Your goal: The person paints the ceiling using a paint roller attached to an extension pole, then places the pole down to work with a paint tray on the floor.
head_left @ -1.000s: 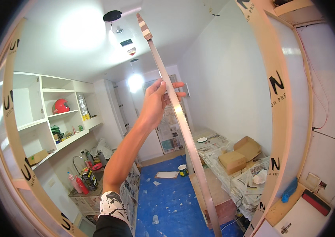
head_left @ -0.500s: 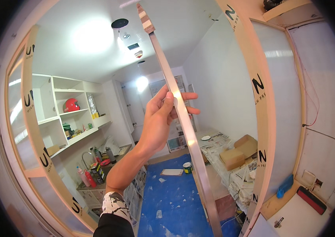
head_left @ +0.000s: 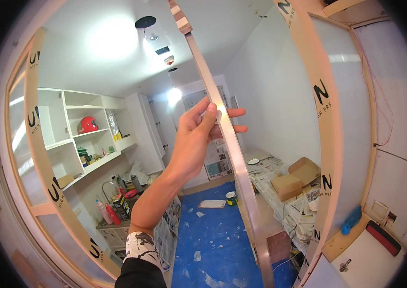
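Note:
My left hand reaches up from the lower edge and grips a long, flat, silvery strip around its middle. My thumb presses on the near face while the fingers pass behind, two of their tips showing past the right edge. The strip is tilted, its upper part leaning left, and it runs from the top of the picture to the bottom. A banded brown-and-pale end piece sits at its upper end, partly cut off. The lower end lies out of view. My right hand does not show.
Wooden frame posts stand at left and right. Beyond them, a blue floor sheet carries a paint can and a pale board. A cardboard box lies on newspaper at right; white shelves hang at left.
My left hand and the strip sit slightly further right, and the strip's upper end now reaches the top edge. The room behind has shifted a little in view. The grip looks the same.

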A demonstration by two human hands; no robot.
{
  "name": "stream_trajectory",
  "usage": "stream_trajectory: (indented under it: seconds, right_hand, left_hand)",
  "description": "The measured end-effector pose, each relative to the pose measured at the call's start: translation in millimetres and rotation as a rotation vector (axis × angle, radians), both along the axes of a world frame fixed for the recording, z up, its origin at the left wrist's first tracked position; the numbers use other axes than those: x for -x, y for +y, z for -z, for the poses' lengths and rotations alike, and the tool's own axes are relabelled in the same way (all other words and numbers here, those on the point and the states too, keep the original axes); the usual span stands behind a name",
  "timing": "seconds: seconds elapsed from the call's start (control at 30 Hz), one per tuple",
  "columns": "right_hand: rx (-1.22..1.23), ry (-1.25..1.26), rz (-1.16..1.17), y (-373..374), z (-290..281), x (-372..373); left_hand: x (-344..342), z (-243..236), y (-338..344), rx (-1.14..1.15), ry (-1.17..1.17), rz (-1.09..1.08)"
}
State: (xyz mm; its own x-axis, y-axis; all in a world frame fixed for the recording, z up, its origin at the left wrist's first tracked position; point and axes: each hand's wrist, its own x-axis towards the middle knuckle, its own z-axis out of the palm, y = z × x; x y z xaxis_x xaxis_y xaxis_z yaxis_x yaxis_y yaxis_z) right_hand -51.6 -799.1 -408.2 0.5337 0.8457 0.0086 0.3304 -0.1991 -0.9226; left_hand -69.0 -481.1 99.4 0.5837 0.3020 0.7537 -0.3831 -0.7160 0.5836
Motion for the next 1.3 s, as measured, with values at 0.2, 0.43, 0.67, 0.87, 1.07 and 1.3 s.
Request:
stream_trajectory:
  seconds: [0.2, 0.43, 0.67, 0.87, 1.07, 1.3]
  right_hand:
    - [0.193, -0.147, -0.086, 44.0, 6.7, -4.5]
    - [-0.282, 0.062, 0.163, 149.4, -0.4, -14.1]
    - [-0.398, -0.223, 0.181, 247.4, -94.3, -26.5]
    - [-0.481, -0.174, 0.147, 343.8, -156.6, -46.8]
    - [-0.595, -0.307, 0.18, 438.0, -189.5, -76.7]
    - [-0.509, -0.107, 0.071, 518.6, -226.6, -104.8]
  left_hand:
    - [-10.1, -7.4, 57.8, 0.012, 0.0, -0.003]
    - [-22.7, -22.2, 153.2, 0.051, 0.046, -0.007]
    - [-47.5, -42.4, 267.2, 0.123, 0.069, -0.005]
    - [-76.4, -71.3, 402.1, 0.148, 0.086, -0.017]
    - [-120.2, -103.5, 494.8, 0.25, 0.04, -0.036]
    - [-142.8, -109.7, 574.4, 0.444, -0.08, -0.039]
